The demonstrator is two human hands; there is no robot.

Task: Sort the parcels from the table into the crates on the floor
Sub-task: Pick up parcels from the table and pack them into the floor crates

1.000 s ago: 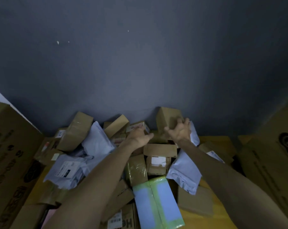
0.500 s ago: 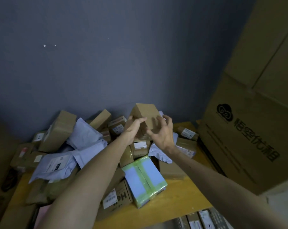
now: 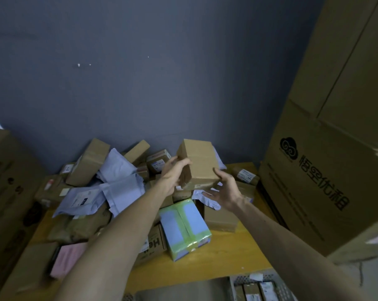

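Holding box (image 3: 200, 161) above pile (image 3: 109, 192) on table (image 3: 227, 253). Left hand (image 3: 175, 173) fingers curl round its left edge; right hand (image 3: 223, 193) spread, propping lower corner (thumb touching). Risk: one-sided grip slips, box drops short of crate (image 3: 279, 279).

Two bare forearms, slim, in from bottom edge — left grip (image 3: 172, 175) and right grip (image 3: 226, 192) both bare hands.
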